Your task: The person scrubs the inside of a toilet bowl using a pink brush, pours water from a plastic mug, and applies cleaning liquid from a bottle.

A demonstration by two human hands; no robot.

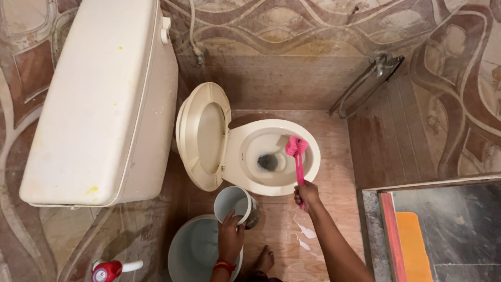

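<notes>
My right hand [307, 193] grips the handle of a pink toilet brush [297, 156]. Its head rests on the inner far rim of the white toilet bowl [250, 180]. The seat and lid [203, 136] stand raised to the left. My left hand [230, 235] holds a grey mug-shaped water scoop [233, 202] by its rim, just below the bowl and above a larger grey bucket [193, 250].
A cream cistern [94, 99] fills the upper left. A red-capped bottle [109, 270] lies at the bottom left. A hose with tap [383, 62] hangs on the tiled wall. My foot [265, 258] stands on the wet tiled floor; an orange mat [415, 245] lies beyond the threshold.
</notes>
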